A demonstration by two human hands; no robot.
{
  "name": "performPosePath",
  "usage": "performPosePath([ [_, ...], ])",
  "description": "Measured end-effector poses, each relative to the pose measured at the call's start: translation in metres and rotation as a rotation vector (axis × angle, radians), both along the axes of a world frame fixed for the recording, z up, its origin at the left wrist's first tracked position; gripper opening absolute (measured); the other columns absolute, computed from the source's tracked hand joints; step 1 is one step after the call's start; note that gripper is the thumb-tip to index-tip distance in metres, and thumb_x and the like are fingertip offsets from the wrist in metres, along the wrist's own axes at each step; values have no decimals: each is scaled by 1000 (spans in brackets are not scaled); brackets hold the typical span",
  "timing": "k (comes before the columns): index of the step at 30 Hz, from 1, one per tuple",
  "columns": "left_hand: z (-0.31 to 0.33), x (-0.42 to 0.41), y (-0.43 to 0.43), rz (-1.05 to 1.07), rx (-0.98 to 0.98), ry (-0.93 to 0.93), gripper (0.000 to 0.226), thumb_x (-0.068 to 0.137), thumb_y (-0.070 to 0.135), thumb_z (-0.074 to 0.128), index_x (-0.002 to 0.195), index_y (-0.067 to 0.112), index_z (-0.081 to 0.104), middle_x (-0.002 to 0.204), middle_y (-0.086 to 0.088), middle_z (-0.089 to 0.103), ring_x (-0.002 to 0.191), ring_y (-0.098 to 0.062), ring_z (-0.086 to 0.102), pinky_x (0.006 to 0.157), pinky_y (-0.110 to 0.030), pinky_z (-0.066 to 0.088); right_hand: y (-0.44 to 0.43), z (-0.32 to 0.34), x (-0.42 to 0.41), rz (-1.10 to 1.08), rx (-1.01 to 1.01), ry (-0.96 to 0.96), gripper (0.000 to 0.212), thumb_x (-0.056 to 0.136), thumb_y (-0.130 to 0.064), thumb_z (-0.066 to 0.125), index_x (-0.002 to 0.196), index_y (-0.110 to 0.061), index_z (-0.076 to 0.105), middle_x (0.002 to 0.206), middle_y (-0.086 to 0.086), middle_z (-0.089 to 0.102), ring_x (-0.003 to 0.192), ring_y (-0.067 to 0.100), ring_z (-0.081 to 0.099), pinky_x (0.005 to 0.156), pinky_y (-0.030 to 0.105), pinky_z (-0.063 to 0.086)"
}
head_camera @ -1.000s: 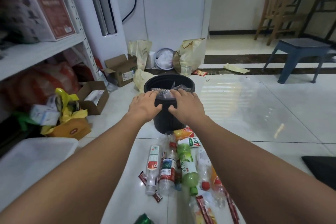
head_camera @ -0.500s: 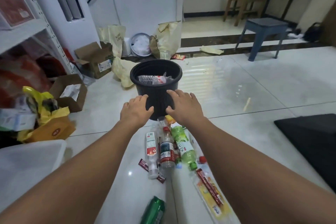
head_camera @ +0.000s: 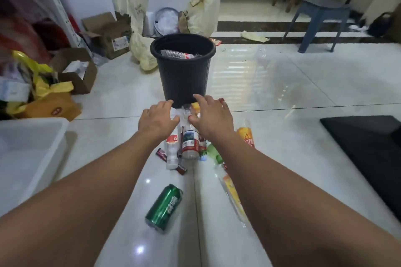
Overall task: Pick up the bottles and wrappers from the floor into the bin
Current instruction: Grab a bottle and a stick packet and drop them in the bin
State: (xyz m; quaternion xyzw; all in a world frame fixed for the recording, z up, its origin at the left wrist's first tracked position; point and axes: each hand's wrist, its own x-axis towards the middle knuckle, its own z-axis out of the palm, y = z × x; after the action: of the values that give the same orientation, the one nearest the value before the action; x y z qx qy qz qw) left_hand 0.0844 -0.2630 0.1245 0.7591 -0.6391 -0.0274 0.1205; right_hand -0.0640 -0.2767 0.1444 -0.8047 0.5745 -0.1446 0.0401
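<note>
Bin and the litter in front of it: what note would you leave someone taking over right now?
Left hand and right hand: both open, holding nothing, over the bottle pile by the base of the bin.
Done: a clear bottle lies in the bin.
Left: that pile, red wrappers, green can and orange bottle, all on the floor.

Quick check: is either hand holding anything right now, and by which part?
Nothing is held. The left hand and the right hand are both open, spread above the bottles in front of the bin.
</note>
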Motion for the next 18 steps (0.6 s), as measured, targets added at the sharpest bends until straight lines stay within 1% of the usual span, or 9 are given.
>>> performPosePath([
  [4,-40,-19,42,11,92,12,49,95,42,40,138,18,37,138,-7,47,121,-29,47,100,-39,35,36,-35,-4,42,68,-9,62,90,-40,49,147,-23,29,148,5,37,131,27,39,113,45,23],
  [7,-67,-29,69,-19,170,-5,53,95,40,39,142,17,30,142,-7,40,126,-27,41,102,-37,29,53,-52,-13,35,90,5,63,89,-40,49,147,-25,28,149,5,36,133,25,37,113,44,21],
  [11,-82,-36,81,-25,169,4,54,95,39,39,143,17,28,145,-6,37,128,-26,39,104,-37,27,70,-67,-17,4,128,27,66,89,-41,48,148,-25,25,152,6,32,134,26,36,113,44,19],
  [14,-94,-41,89,-40,157,10,54,95,41,39,143,18,28,146,-4,37,130,-25,37,105,-37,26,76,-75,-23,34,121,92,64,90,-40,46,149,-25,24,151,7,32,132,28,38,112,45,21],
  [18,-109,-37,97,-45,195,-18,57,95,44,39,144,18,26,146,-5,36,131,-25,36,106,-38,26,73,-74,-34,0,105,72,62,90,-44,47,146,-26,29,148,6,37,132,27,39,113,46,18],
])
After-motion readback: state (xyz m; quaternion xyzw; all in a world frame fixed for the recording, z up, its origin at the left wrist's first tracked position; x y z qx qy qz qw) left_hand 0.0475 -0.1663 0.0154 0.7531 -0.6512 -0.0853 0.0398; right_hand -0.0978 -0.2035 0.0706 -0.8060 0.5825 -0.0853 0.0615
